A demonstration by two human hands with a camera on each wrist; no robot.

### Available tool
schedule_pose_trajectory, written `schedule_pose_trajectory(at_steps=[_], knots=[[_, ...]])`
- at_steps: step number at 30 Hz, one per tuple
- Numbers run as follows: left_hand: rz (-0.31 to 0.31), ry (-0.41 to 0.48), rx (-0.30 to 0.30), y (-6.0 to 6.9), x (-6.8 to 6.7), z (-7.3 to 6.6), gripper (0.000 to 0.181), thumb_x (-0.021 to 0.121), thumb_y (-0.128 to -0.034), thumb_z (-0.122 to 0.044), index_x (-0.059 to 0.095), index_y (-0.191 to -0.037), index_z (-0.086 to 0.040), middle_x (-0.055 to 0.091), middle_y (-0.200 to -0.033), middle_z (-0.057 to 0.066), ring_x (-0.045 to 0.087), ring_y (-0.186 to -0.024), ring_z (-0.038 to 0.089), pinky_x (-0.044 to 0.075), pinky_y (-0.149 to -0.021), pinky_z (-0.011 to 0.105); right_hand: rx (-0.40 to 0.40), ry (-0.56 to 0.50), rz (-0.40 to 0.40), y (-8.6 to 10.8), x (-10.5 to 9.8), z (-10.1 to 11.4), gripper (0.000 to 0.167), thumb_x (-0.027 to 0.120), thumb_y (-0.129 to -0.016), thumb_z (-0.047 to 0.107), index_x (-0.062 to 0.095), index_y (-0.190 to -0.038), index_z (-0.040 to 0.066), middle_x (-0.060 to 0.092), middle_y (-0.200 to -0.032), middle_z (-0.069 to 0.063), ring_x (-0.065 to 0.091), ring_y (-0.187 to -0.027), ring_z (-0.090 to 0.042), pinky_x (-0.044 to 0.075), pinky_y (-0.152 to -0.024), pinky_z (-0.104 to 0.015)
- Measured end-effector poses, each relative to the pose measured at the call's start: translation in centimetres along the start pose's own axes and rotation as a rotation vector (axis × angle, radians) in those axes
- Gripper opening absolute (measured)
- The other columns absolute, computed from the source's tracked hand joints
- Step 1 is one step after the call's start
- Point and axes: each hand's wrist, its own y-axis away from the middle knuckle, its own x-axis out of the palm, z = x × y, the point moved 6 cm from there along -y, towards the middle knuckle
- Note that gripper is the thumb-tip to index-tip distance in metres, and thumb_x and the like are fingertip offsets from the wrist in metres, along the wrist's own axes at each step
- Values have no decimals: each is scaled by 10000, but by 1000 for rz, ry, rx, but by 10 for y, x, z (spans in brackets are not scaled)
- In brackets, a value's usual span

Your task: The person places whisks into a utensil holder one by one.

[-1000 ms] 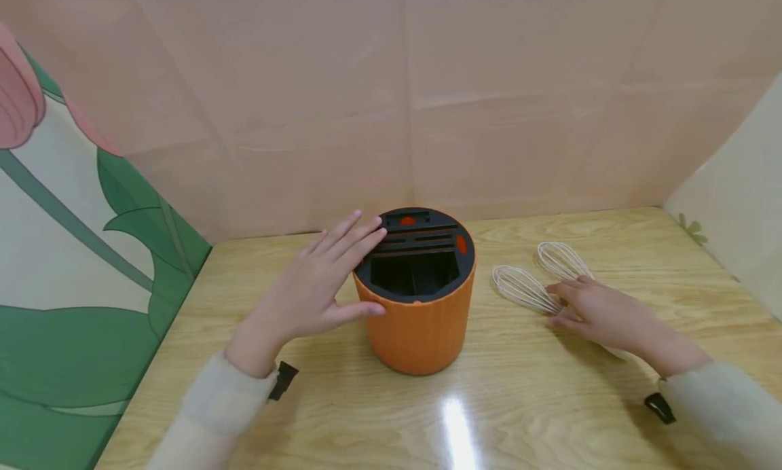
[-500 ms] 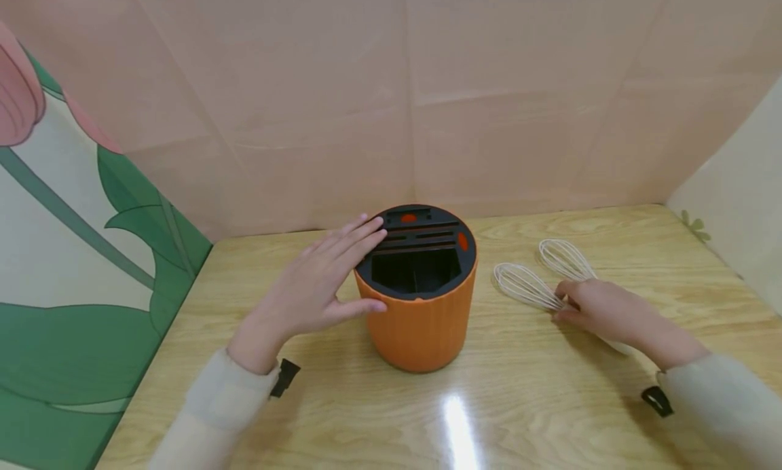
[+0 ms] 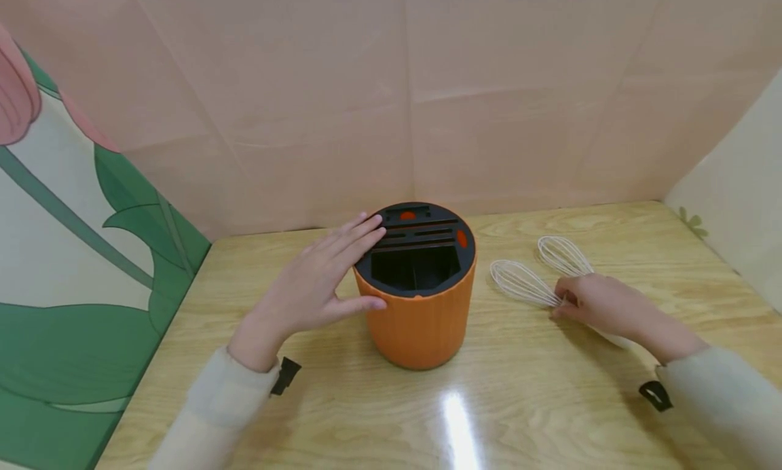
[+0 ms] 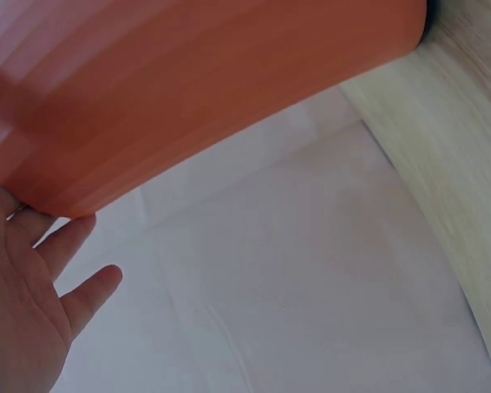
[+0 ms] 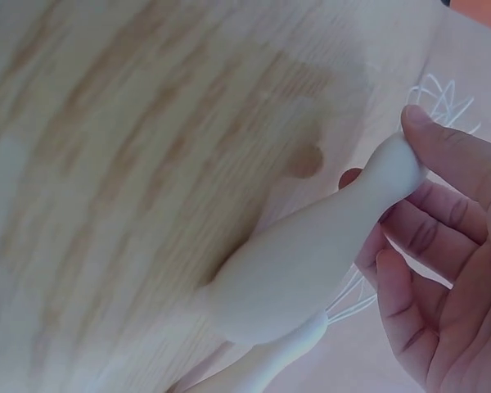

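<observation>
An orange round holder (image 3: 421,331) with a black slotted top (image 3: 415,286) stands upright on the table. My left hand (image 3: 308,283) rests against its left side, fingers extended over the rim and thumb on the front; the left wrist view shows fingertips touching the orange wall (image 4: 188,90). Two white wire whisks lie to the right. My right hand (image 3: 611,310) pinches the nearer whisk (image 3: 522,282) where wires meet handle; its pale handle (image 5: 286,266) shows in the right wrist view. The farther whisk (image 3: 563,255) lies just behind, its handle (image 5: 262,367) partly hidden.
The wooden table (image 3: 525,402) meets a pinkish covered wall (image 3: 318,117) behind the holder. A green leaf-patterned panel (image 3: 67,348) borders the left side, and a pale wall (image 3: 745,198) borders the right.
My right fingers have closed round the neck of the nearer whisk, after resting more loosely over it. The left hand keeps its place on the holder.
</observation>
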Motion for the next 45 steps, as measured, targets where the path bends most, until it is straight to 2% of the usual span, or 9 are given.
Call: schedule_pose_trajectory(at_steps=[8, 15, 19, 22, 33, 45], knots=[[2, 8, -3, 2, 1, 0, 908, 350, -906, -759, 344, -1553, -121, 315, -1631, 39, 266, -1524, 244, 322, -1207, 473, -33, -36, -30, 1, -5, 5, 156, 767, -867, 261, 678, -906, 139, 618, -735, 128, 479, -625, 31, 427, -557, -225], [3, 3, -1, 0, 2, -1, 904, 349, -909, -758, 339, -1556, -127, 307, -1634, 29, 257, -1528, 226, 326, -1208, 451, -82, -52, -77, 0, -10, 7, 135, 778, -854, 206, 681, -907, 128, 647, -741, 132, 506, -630, 69, 447, -542, -213], [2, 30, -2, 0, 4, -2, 908, 371, -903, -753, 335, -1557, -125, 305, -1635, 33, 247, -1532, 227, 327, -1206, 455, -99, -45, -110, -1, -15, 9, 132, 779, -852, 161, 688, -927, 101, 641, -739, 127, 510, -632, 73, 450, -534, -210], [-5, 54, 3, 0, 4, -2, 909, 394, -900, -743, 340, -1554, -113, 309, -1633, 46, 252, -1529, 245, 321, -1209, 455, -98, -42, -137, -4, -21, 11, 141, 780, -849, 145, 693, -940, 83, 626, -729, 122, 503, -623, 66, 443, -528, -202], [2, 47, -7, -2, 6, -2, 921, 376, -892, -758, 356, -1547, -111, 317, -1630, 41, 256, -1528, 233, 341, -1198, 449, -55, -54, -183, -9, -42, 17, 165, 759, -880, 216, 688, -977, 103, 627, -740, 119, 512, -623, 54, 447, -542, -210], [-10, 71, -15, 0, 6, -1, 921, 385, -888, -759, 369, -1541, -109, 328, -1625, 45, 264, -1525, 241, 366, -1181, 457, -90, -66, -307, -14, -65, 31, 150, 790, -848, 180, 691, -955, 147, 633, -739, 112, 525, -654, 60, 462, -551, -205]])
